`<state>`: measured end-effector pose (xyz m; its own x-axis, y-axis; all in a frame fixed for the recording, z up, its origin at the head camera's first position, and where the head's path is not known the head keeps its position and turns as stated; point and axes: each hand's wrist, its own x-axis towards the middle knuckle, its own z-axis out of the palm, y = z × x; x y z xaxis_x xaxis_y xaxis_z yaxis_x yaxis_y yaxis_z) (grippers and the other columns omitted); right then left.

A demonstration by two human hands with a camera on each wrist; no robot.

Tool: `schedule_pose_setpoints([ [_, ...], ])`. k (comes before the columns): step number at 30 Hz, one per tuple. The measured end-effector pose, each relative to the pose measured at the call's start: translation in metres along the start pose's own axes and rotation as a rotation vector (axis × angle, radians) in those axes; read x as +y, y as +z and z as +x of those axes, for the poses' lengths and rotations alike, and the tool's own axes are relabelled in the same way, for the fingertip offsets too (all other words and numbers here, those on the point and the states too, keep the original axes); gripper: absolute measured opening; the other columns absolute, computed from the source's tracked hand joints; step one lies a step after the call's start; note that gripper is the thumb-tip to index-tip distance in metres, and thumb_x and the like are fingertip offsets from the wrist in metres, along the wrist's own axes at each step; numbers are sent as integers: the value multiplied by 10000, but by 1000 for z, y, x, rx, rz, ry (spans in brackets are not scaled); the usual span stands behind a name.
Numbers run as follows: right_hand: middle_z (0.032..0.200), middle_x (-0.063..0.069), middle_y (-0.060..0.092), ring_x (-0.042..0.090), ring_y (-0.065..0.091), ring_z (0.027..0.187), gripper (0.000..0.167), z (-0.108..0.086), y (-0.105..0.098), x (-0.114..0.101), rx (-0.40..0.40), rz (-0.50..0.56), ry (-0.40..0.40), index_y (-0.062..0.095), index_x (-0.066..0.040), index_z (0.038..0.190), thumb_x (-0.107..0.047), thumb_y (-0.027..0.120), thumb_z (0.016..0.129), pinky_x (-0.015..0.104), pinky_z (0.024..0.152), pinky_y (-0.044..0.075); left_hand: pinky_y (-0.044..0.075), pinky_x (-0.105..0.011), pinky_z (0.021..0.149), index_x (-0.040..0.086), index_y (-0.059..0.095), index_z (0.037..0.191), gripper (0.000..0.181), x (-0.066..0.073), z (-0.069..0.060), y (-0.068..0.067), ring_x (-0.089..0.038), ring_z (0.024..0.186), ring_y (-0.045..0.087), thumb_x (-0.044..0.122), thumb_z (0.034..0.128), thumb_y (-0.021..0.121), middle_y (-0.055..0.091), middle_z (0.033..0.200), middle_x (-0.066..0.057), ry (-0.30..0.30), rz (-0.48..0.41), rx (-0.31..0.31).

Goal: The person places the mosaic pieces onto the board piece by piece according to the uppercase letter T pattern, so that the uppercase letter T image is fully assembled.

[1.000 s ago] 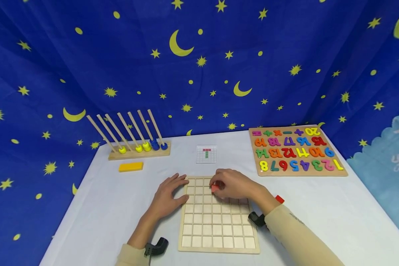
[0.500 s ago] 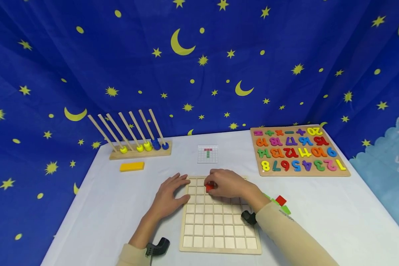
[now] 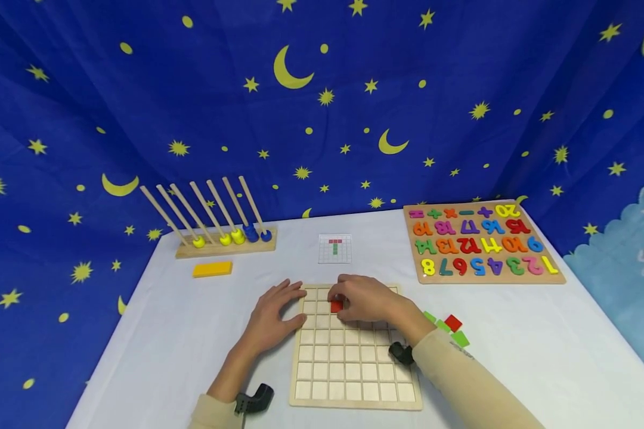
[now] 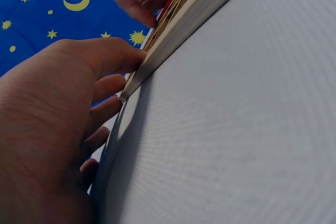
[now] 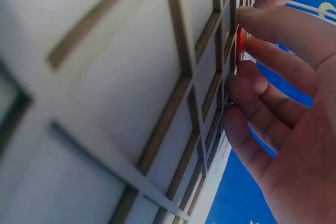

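Note:
A pale wooden grid board (image 3: 352, 390) lies in front of me. My left hand (image 3: 268, 322) rests against its left edge with spread fingers; in the left wrist view, the thumb and fingertips touch the board's side. A red square tile (image 3: 336, 306) lies flat in a cell near the top of the board, in the third column. My right hand (image 3: 367, 299) is over it, fingers loosely bent around the tile. In the right wrist view, a fingertip touches the red tile (image 5: 241, 40), while the thumb is at the grid beside it.
Several green tiles (image 3: 442, 325) and another red tile (image 3: 453, 323) lie right of the board. A pattern card (image 3: 335, 248) is behind it. Farther back stand a peg rack (image 3: 225, 244) with rings, a yellow block (image 3: 211, 269), and a number puzzle (image 3: 483, 244).
My right hand has moved left with the red tile, which was raised and pinched and now lies flat in a cell. The green tiles have come out from behind the arm. The left hand stays put.

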<state>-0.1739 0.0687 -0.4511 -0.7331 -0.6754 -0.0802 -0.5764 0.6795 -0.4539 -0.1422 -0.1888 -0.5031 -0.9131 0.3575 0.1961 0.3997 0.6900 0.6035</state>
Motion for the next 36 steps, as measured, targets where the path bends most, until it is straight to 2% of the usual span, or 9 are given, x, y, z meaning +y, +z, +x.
schedule_pose_setpoints([
  [7,892,-105,588,71,536,766,251,-9,-11,7,46,50,2,710,-198,1088,-287,714,853,273,687,477,196,-484,1130,175,634,1260,472,0,2,-1,-223,1380,319,301,821,751,497,1415,32,6,0,0],
  [13,883,-98,607,102,563,773,254,-29,-22,19,111,107,3,708,-165,1104,-274,702,874,275,696,479,185,-474,1134,167,633,1260,475,-1,0,-3,-220,1383,311,298,819,750,498,1415,20,2,-6,6],
  [24,855,-175,570,79,550,768,283,-71,-29,38,162,121,85,695,-178,1120,-276,724,857,255,689,496,192,-464,1135,186,635,1257,482,-3,0,1,-210,1379,319,307,807,758,499,1413,37,9,-14,2],
  [30,873,-152,575,103,545,792,299,-97,-36,51,183,129,108,681,-158,1142,-247,728,860,264,683,500,185,-448,1139,190,637,1258,485,-3,-1,1,-200,1380,316,317,806,760,496,1415,48,-6,-10,-4],
  [36,876,-118,578,120,536,795,320,-120,-39,68,186,165,195,671,-146,1159,-230,736,858,280,678,503,176,-436,1143,184,638,1259,487,-1,0,-1,-187,1383,307,325,809,759,492,1417,59,-15,-14,-12],
])
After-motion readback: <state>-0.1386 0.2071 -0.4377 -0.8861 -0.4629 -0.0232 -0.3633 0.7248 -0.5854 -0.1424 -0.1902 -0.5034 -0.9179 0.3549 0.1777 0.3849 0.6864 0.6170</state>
